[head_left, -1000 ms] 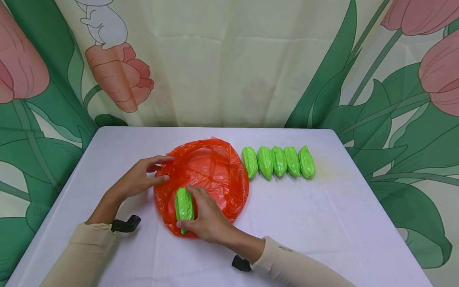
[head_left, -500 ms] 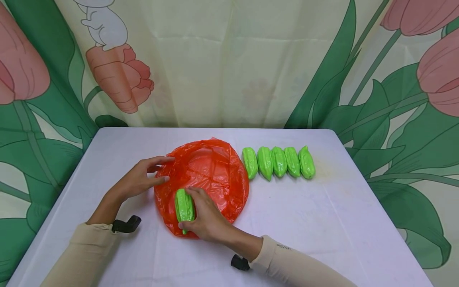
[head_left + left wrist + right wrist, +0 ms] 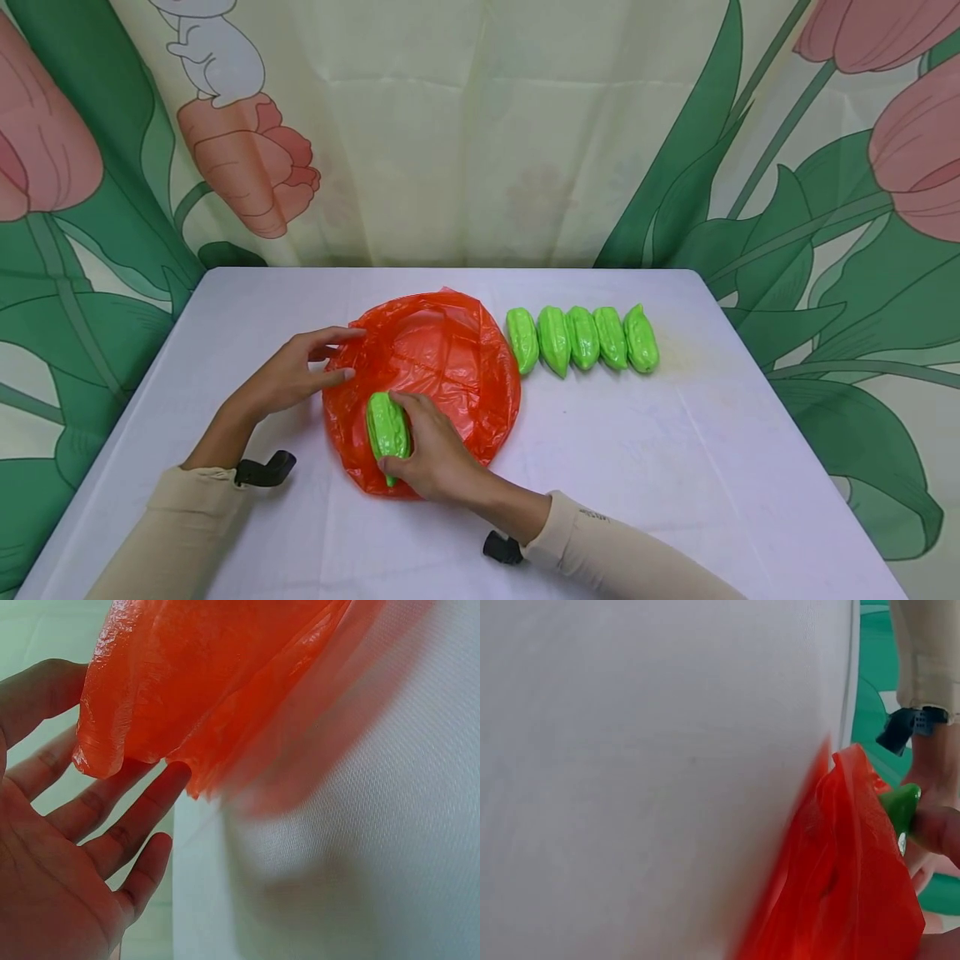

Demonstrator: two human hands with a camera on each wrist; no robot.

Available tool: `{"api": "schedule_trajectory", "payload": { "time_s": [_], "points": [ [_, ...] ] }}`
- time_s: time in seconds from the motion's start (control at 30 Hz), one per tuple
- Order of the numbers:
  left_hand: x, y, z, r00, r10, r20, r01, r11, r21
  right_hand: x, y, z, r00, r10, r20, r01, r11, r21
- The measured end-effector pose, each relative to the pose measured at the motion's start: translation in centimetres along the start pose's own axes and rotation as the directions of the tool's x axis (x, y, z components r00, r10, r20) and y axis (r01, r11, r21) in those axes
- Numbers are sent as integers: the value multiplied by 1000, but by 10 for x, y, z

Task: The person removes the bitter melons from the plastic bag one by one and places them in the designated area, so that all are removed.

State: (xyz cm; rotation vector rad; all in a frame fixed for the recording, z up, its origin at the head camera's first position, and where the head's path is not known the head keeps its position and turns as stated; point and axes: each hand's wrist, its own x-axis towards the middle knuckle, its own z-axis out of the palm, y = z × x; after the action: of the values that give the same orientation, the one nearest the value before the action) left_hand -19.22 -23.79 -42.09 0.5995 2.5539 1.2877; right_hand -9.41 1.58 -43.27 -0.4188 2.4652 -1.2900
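Note:
A bright green, ridged bitter melon (image 3: 387,427) with a pointed tip lies over the near left part of a red plastic bag (image 3: 450,379). My right hand (image 3: 435,450) grips it, thumb at the near end and fingers at the far end. In the right wrist view, the green tip (image 3: 901,806) shows beside the red bag (image 3: 847,877). My left hand (image 3: 288,371) rests at the bag's left rim with its fingers spread. In the left wrist view, the left hand's fingers (image 3: 124,836) are extended, touching the edge of the bag (image 3: 202,682).
Several more green bitter melons (image 3: 583,337) lie in a row right of the bag, the leftmost against its rim. A white cloth covers the table (image 3: 637,475). Behind it hangs a curtain (image 3: 480,167) printed with tulips and a rabbit. Both wrists wear black camera mounts (image 3: 266,469).
The bitter melon in my right hand has tilted slightly, its near tip shifting a little to the right. My left hand and the bag have stayed in place.

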Motion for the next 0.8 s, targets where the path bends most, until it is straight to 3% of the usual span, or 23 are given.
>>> {"api": "schedule_trajectory", "payload": {
  "time_s": [0.23,0.5,0.8],
  "points": [
    [1,-1,0,1000,-2,-5,2,1000,0,-3,-1,-7,1000,-3,-16,4,999,47],
    [-2,0,-1,1000,18,-1,-18,999,-28,-7,-3,-21,996,-63,-65,68,994,82],
    [-2,-1,-2,1000,7,2,-6,999,-36,-10,-1,-40,995,-34,-98,49,986,158]
  ]
}}
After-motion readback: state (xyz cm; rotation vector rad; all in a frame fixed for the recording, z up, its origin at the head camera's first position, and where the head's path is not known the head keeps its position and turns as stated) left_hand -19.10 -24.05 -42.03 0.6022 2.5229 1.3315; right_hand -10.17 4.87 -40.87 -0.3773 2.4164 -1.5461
